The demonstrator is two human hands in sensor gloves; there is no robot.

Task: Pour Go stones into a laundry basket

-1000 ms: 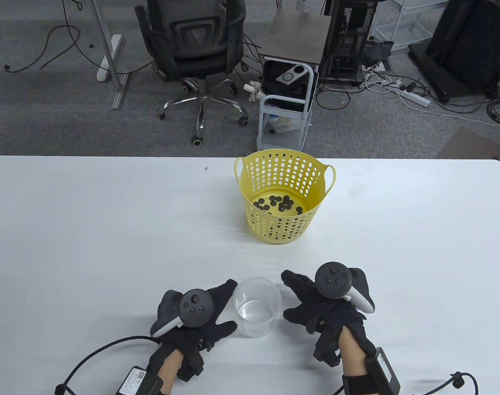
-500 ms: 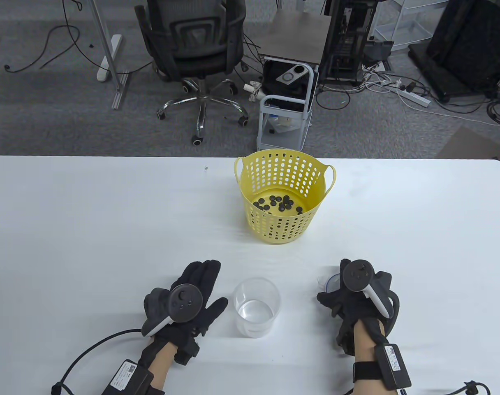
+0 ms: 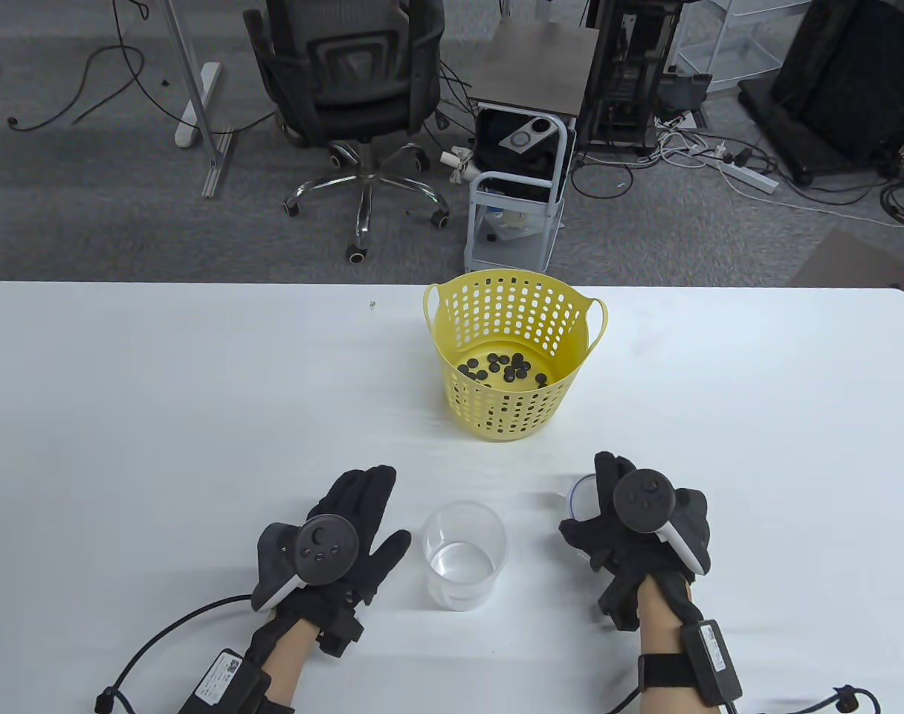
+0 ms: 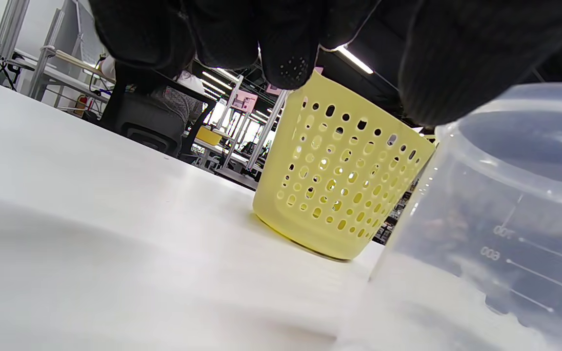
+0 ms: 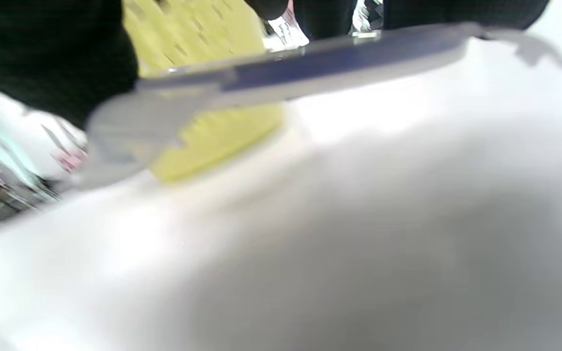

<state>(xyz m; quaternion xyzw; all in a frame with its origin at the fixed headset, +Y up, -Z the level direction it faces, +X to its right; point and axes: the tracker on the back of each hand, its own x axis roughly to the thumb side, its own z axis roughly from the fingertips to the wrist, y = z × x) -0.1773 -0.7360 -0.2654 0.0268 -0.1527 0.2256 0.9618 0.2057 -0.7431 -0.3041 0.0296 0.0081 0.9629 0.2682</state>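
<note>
We see the left hand (image 3: 344,532) lying flat on the white table (image 3: 162,416), fingers spread and holding nothing, just left of the clear cup (image 3: 465,554), which stands upright and apart from that hand. In the left wrist view the fingertips (image 4: 288,58) hang in from the top with the cup (image 4: 495,219) close at the right. Over on the other side, the right hand (image 3: 634,524) grips a clear round lid (image 3: 580,497), whose edge peeks out past the fingers; the right wrist view shows the lid (image 5: 310,68) tilted off the table and blurred, with gloved fingers over it. Farther out, past the cup, the yellow basket (image 3: 513,355) stands upright near the table's far edge, and the dark Go stones (image 3: 505,368) lie scattered on its floor. Beyond the table we see grey carpet, a black office chair (image 3: 348,82), a small white cart (image 3: 517,201), and cables trailing across the floor.
</note>
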